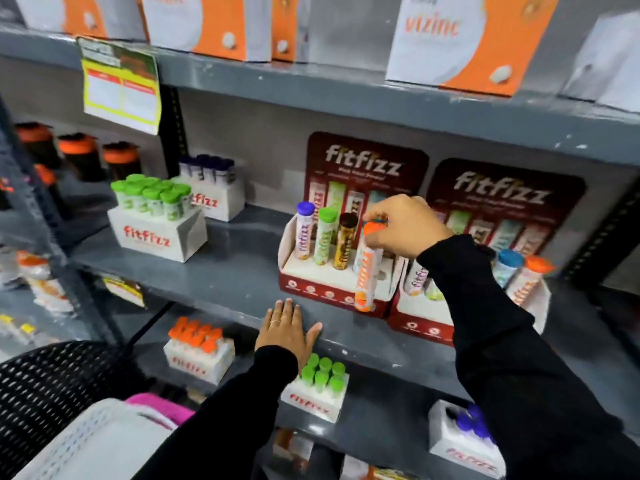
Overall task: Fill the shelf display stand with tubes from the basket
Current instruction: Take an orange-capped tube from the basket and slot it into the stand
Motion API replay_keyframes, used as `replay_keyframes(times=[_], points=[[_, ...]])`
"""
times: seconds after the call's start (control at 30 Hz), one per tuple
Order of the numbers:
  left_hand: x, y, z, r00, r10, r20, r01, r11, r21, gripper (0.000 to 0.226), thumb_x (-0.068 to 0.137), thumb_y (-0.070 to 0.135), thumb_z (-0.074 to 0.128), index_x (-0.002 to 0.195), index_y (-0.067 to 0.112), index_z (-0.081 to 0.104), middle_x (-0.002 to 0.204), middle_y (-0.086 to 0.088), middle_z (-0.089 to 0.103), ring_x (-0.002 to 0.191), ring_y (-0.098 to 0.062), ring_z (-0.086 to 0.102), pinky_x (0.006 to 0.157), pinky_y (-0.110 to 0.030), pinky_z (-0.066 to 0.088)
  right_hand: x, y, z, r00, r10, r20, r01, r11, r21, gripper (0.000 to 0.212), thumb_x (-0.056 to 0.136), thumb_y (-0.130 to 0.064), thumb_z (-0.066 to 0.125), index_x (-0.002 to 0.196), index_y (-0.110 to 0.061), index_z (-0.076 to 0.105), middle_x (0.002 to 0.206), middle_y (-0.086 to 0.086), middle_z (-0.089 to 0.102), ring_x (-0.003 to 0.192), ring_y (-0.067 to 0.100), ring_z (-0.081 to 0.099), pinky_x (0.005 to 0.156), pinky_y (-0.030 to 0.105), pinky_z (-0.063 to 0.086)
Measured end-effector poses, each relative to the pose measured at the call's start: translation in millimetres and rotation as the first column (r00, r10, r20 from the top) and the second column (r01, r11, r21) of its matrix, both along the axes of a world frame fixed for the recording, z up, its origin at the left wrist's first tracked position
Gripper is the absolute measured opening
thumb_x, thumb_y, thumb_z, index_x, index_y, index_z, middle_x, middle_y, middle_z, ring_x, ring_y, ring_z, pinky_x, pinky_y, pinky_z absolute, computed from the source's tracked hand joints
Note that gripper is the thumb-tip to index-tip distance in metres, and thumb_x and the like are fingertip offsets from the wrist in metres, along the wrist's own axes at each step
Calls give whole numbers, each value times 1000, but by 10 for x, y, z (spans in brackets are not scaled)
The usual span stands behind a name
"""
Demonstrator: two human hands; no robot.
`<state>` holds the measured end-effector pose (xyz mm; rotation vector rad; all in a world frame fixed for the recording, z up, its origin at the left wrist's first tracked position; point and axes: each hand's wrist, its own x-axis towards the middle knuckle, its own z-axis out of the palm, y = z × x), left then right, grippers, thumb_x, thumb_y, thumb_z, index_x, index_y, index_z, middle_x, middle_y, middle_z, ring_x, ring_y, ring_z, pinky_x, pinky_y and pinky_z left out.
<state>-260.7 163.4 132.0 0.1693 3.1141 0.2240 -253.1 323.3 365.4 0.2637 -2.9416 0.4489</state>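
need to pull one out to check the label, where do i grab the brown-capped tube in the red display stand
Grip the brown-capped tube by its cap, fingers coming down from above and front. It stands upright in the display stand with its base sunk in a slot and the green-capped tube close on its left, so only the top is free.

"fitfizz" stands on both display stand backboards (pixel 363 164), the white tube boxes (pixel 149 237) and the tubes (pixel 304 233). An orange carton (pixel 433 27) above reads "vizinc".

two display stands (pixel 332 278), two hands (pixel 405 226) — counted
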Motion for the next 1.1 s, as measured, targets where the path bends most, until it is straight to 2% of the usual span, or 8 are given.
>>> replay_keyframes(times=[0.17, 0.4, 0.47, 0.6, 0.7, 0.87, 1.0, 1.1], points=[[-72, 45, 25, 1000, -3, -8, 3, 1000, -28, 70, 96, 53, 16, 145, 3, 9, 157, -13, 8, 144, -25, 4, 119, -38, 4, -41, 145, 0, 995, -55, -80, 57, 998, 20, 29, 80, -18, 70, 106, -7, 74, 114, 13, 71, 109, 31, 61, 88, 29, 45], [-52, 69, -6, 1000, -1, -31, 0, 999, -42, 66, 98, 48, 16, 145, 3, 6, 157, -14, 7, 144, -26, 4, 118, -38, 4, -168, 243, -109, 991, -86, -107, 95, 992, 81, 34, 88, -2, 53, 117, -12, 67, 122, 14, 68, 112, 35, 60, 98, 43, 50], [-53, 59, -6, 1000, -6, -31, 5, 999, -37, 66, 98, 48, 17, 145, 3, 7, 157, -14, 8, 144, -26, 5, 118, -38, 4, -203, 232, -229, 988, -106, -113, 121, 984, 131, 37, 87, 2, 50, 119, -12, 64, 119, 18, 68, 108, 38, 61, 94, 44, 52], [-49, 30, -10, 999, -27, -38, 26, 999, -28, 65, 98, 47, 15, 145, 4, 5, 157, -14, 7, 144, -26, 3, 118, -38, 3, -254, 212, -388, 971, -156, -180, 172, 982, 77, 36, 83, 10, 51, 111, -13, 47, 95, 22, 67, 85, 39, 64, 76, 45, 57], [-45, 11, -20, 999, -36, -26, 36, 999, -21, 65, 98, 48, 15, 145, 4, 5, 157, -14, 6, 144, -26, 3, 118, -38, 3, -286, 219, -441, 965, -172, -200, 188, 980, 65, 38, 81, 14, 50, 107, -11, 42, 87, 22, 66, 78, 39, 65, 71, 46, 58], [-63, 5, -46, 999, -40, -30, 40, 999, 9, 65, 98, 47, 15, 145, 4, 6, 157, -13, 6, 144, -26, 3, 119, -38, 2, -327, 274, -485, 966, -203, -162, 217, 974, 71, 42, 81, 13, 53, 117, -5, 42, 99, 24, 67, 89, 40, 66, 77, 47, 59], [-64, -4, -58, 999, -43, -32, 43, 999, 16, 65, 98, 47, 15, 145, 4, 6, 157, -14, 6, 144, -26, 3, 118, -38, 2, -435, 299, -567, 968, -223, -118, 231, 971, 64, 44, 82, 11, 53, 119, -9, 40, 107, 24, 69, 97, 40, 67, 82, 49, 58], [-70, -7, -43, 999, -49, -7, 49, 999, 15, 65, 98, 47, 15, 145, 5, 4, 157, -13, 5, 144, -26, 2, 118, -38, 1, -497, 268, -671, 964, -261, -45, 264, 962, 77, 58, 84, 12, 48, 134, -11, 31, 118, 25, 65, 100, 42, 65, 86, 50, 57]])
